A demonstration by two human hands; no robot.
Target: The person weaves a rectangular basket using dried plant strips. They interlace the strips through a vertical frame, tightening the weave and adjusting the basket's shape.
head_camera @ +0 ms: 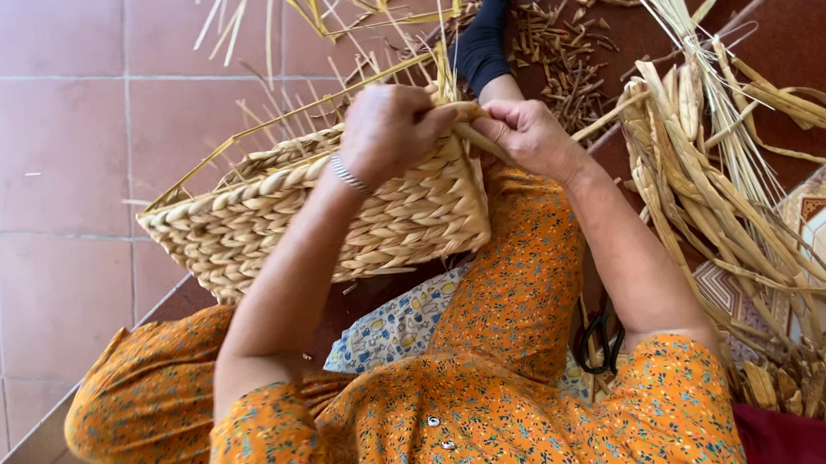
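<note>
Roughly centre frame, a half-woven straw basket (pixel 269 217) rests tipped on the person's lap, its open rim facing up-left with loose upright stakes (pixel 327 80) sticking out past the top edge. Left hand (pixel 389 128) is clenched over the basket's upper right rim, fingers curled around the weave; a metal bracelet (pixel 349 174) sits on that wrist. Right hand (pixel 527 137) sits just beside it, touching, pinching a flat straw strand (pixel 484 142) at the same rim corner. Both hands crowd the right edge of the basket; the basket's left end hangs free over the pink floor tiles (pixel 54 149), which take up the left of the frame. Right of frame: a thick bundle of dried reeds (pixel 707 195) lies close to the right forearm, little room there. Cut straw bits (pixel 559 46) are scattered upper centre on the dark red floor. Black-handled scissors (pixel 599 340) lie by the right elbow, partly hidden. Chopped stubs (pixel 824 384) are piled lower right. Orange floral dress (pixel 521 283) fills the bottom.
</note>
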